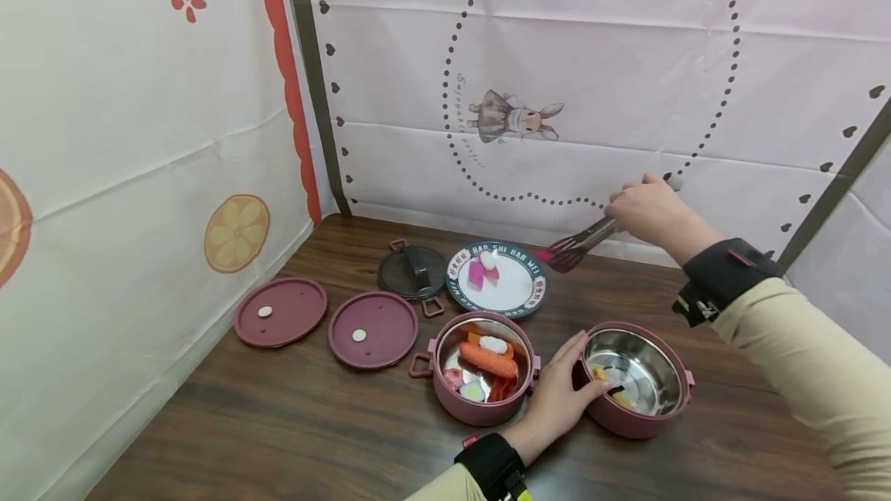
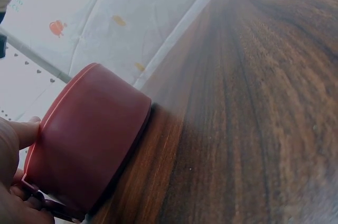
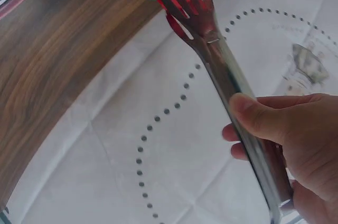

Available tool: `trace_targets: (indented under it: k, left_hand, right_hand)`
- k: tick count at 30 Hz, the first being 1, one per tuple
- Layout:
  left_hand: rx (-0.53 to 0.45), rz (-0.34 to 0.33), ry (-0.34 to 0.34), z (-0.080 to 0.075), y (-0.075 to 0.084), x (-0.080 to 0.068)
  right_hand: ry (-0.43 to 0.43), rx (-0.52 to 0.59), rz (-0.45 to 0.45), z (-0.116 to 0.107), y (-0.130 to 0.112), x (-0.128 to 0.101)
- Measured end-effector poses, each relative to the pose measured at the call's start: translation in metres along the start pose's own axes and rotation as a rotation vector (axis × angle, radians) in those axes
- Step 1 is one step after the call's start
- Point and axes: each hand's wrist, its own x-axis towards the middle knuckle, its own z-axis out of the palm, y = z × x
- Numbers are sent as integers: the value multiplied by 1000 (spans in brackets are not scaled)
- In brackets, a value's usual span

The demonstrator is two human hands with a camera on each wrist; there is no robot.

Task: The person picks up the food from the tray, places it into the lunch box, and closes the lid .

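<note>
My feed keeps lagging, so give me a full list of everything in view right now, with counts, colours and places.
pots: 2, pink with steel inside, front of table; the left one holds toy food, the right one a few pieces.
flat lids: 2, maroon, left of the pots, side by side.
dark lid: 1, grey-black with handle, behind the flat lids.
plate: 1, white with teal rim, behind the pots, carrying pink and white toy food.
tongs: 1, steel with red tips, tips at the plate's right edge.
table: 1, dark wood.
backdrop: printed white cloth, rabbit and oranges.
hands: left hand holds the right pot's rim; right hand grips the tongs.
</note>
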Motion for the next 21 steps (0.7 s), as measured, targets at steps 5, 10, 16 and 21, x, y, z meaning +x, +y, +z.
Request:
trace_targets:
  k: [5,10,16,21]
  left_hand:
    - [-9,-5,5,-2,1,0]
    - [-14,14,17,-3,0,1]
    - [-3,19,27,-3,0,2]
    - [-6,12,14,0,0,2]
  right_hand:
    - [-6,16,-2,-6,13,-24]
    - [-72,79,19,-5,26,-47]
    - [-179,196,70,1,33,-73]
    - [-269,276,104,7,35,-96]
